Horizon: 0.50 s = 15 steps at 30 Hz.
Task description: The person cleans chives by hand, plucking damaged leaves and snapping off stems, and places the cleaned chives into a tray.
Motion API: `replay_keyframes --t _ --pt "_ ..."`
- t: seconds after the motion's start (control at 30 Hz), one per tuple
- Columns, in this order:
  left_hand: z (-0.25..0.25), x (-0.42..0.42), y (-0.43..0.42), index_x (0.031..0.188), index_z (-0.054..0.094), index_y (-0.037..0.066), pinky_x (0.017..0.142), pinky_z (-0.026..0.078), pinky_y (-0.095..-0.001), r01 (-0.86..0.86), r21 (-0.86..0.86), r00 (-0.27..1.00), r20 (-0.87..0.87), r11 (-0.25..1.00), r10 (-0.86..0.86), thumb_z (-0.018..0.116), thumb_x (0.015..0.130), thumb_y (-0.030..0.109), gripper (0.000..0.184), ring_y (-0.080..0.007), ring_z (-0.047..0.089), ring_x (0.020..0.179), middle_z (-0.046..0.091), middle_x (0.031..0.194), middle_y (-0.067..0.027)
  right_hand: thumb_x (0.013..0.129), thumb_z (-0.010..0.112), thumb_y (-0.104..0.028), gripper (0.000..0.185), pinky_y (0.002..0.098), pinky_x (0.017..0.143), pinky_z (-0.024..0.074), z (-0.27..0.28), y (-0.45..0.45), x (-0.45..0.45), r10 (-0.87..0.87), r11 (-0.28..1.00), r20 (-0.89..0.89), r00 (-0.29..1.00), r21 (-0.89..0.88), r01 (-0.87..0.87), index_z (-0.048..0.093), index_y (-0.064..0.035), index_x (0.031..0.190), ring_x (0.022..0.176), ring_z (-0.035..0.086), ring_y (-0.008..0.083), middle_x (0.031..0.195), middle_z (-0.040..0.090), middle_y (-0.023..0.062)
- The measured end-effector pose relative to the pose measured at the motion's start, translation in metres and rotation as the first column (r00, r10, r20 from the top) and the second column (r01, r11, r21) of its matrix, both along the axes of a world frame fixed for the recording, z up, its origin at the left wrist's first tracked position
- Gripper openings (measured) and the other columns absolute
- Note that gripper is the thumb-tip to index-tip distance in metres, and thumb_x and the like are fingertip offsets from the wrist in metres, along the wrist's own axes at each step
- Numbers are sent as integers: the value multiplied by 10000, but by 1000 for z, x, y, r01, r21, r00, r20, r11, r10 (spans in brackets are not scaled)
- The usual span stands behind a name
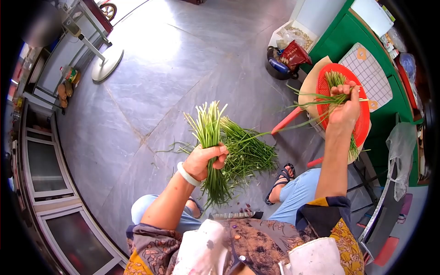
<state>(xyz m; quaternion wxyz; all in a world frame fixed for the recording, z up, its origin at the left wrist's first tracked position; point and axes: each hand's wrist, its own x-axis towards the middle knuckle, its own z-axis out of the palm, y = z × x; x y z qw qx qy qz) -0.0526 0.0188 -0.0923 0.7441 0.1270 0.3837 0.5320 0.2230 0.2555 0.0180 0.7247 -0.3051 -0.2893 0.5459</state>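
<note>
A thick upright bunch of green stalks point(208, 126) is wrapped in my left hand point(206, 161), pale ends upward, over the floor. On the right, my right hand point(344, 107) pinches a few long green stalks above a red basket point(365, 120). More stalks point(337, 79) lie in that basket, partly hidden by the hand. A loose pile of green stalks point(250, 153) rests on the grey floor between my feet, just beyond the left hand's bunch.
Beneath the basket is a stool with red legs point(286, 120). A black pot point(279, 68) with packets stands by a green cabinet point(337, 39). A fan base point(107, 63) is at the upper left. Glass-fronted cabinets point(46, 169) line the left side.
</note>
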Motion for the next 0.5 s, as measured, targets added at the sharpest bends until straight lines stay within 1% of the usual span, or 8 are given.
replay_keyframes --t 0.07,0.17,0.2,0.23,0.27,0.37,0.43,0.5 --pt "-1 -1 -1 861 622 26 496 355 -251 -12 -3 1000 7 1000 12 636 850 130 106 -117 469 556 563 685 -35 1013 405 -224 228 286 692 450 4 1 3 -12 999 -19 1000 49 13 541 -51 954 662 488 143 689 503 22" --pt "0 -1 0 878 607 32 497 349 -256 -7 -9 1000 -4 1000 7 655 842 147 129 -114 453 541 542 674 -25 1005 426 -228 245 263 631 436 10 -20 -19 208 977 320 924 -13 -215 561 -45 914 618 483 129 673 508 19" --pt "1 1 0 877 595 37 497 341 -258 -5 -10 1000 -5 1000 5 665 835 162 150 -110 438 525 526 663 -20 993 460 -248 251 229 524 391 -12 -15 -14 453 888 312 835 -76 -453 580 -48 899 559 455 103 661 512 16" --pt "2 3 1 876 583 41 497 332 -259 -2 -12 1000 -7 1000 1 675 829 178 172 -107 423 509 510 653 -15 984 484 -254 225 212 443 328 -13 -31 -34 585 810 211 783 -209 -548 586 -63 926 527 422 73 673 510 1" --pt "3 5 1 886 583 40 499 332 -259 -2 -11 1000 -1 1000 2 678 828 182 181 -106 422 514 505 652 -13 979 501 -250 206 198 411 297 -27 -46 -56 617 767 152 772 -335 -547 588 -71 926 510 392 51 684 508 -11" --pt "5 10 4 911 582 35 505 332 -256 10 -8 1000 12 1000 -10 685 827 189 203 -102 421 528 492 654 -7 914 621 -228 146 179 410 259 -53 -90 -96 786 616 279 552 -429 -661 580 -91 940 489 339 14 642 440 -76" --pt "6 13 5 920 584 32 510 333 -253 34 -5 999 11 999 -34 686 828 190 209 -101 421 539 490 658 -5 890 651 -177 128 176 416 251 -50 -107 -112 828 555 245 504 -488 -674 590 -87 958 495 347 7 656 450 -88" --pt "7 16 7 933 587 31 514 340 -256 68 -7 998 -5 998 -68 685 829 179 205 -103 429 555 492 667 -5 892 642 -163 95 177 420 236 -56 -115 -120 815 577 259 519 -457 -677 609 -81 929 492 339 2 656 460 -91"
